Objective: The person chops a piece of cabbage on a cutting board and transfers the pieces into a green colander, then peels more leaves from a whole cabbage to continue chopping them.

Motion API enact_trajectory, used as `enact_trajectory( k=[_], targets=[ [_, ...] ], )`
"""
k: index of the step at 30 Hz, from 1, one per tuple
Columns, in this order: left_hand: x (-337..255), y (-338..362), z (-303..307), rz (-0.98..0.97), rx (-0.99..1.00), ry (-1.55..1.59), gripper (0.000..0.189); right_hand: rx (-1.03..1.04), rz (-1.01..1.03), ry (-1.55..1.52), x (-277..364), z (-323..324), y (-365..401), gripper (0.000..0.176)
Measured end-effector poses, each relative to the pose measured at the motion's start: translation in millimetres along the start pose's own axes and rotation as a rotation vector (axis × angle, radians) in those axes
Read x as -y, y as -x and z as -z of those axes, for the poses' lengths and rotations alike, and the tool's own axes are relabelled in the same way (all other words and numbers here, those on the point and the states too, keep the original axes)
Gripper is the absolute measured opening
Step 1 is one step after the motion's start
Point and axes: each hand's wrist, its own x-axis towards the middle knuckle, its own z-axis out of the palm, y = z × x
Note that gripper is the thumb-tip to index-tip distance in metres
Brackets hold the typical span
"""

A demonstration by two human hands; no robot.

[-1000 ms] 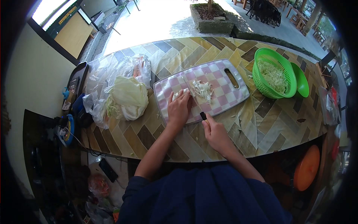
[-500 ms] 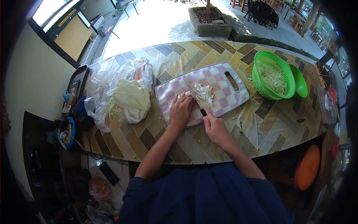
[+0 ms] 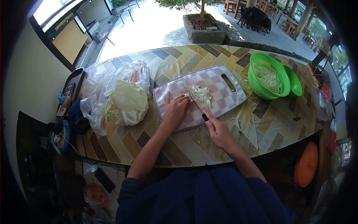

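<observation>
1. Slicing looks to be the step in hand; another stroke would call for a steady blade and the left fingertips kept clear of its edge.
2. The knife (image 3: pixel 204 117) is over the board (image 3: pixel 172 87), its handle by the near edge. Its long axis runs slantwise across the board – the tip points to the far edge, left of its middle.
3. The right hand (image 3: pixel 221 133) has its grip closed round the handle. The left hand (image 3: pixel 176 110) lies palm down and is not closed, fingers on a white piece (image 3: pixel 188 96) just left of the blade, one finger spread out to the left.
4. Shreds (image 3: pixel 201 96) lie right of the blade. The board, mid-tabletop (image 3: pixel 216 155), points its slotted end to the far right.
5. A cabbage (image 3: pixel 126 102) sits left of the board; the basket (image 3: pixel 253 84) of shreds and a bowl (image 3: pixel 294 83) stand near the right end – the two side by side
</observation>
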Motion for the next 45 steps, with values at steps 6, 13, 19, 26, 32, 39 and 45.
enact_trajectory(
  k=[6, 13, 19, 26, 32, 39, 45],
  targets=[
    [-0.9, -0.6, 2.2, 0.029, 0.013, 0.059, 0.021, 0.119, -0.03, 0.045, -2.9, 17.7, -1.2, 0.043],
    [-1.4, -1.1, -4.6, 0.021, -0.044, 0.042, 0.017, 0.017, 0.185, 0.092, -23.2, -2.6, -20.6, 0.042],
    [-2.3, 1.4, -2.7, 0.037, -0.048, 0.033, 0.018, 0.095, 0.004, 0.184, 1.6, -2.3, -12.9, 0.043],
    [-7.2, 6.8, -9.4, 0.039, -0.093, -0.063, 0.017, 0.036, 0.025, 0.248, -7.2, 1.9, -1.4, 0.044],
    [-8.7, 8.1, -8.3, 0.026, -0.122, -0.074, 0.019, 0.057, -0.12, 0.123, -2.3, 16.5, -14.2, 0.042],
    [-0.8, 5.8, -6.4, 0.04, -0.042, 0.054, 0.019, 0.177, -0.006, -0.04, -10.0, 38.1, -14.7, 0.045],
    [-4.3, 5.0, -4.7, 0.065, -0.026, 0.062, 0.018, 0.32, -0.098, 0.047, -6.4, 55.9, -23.7, 0.044]
  ],
)
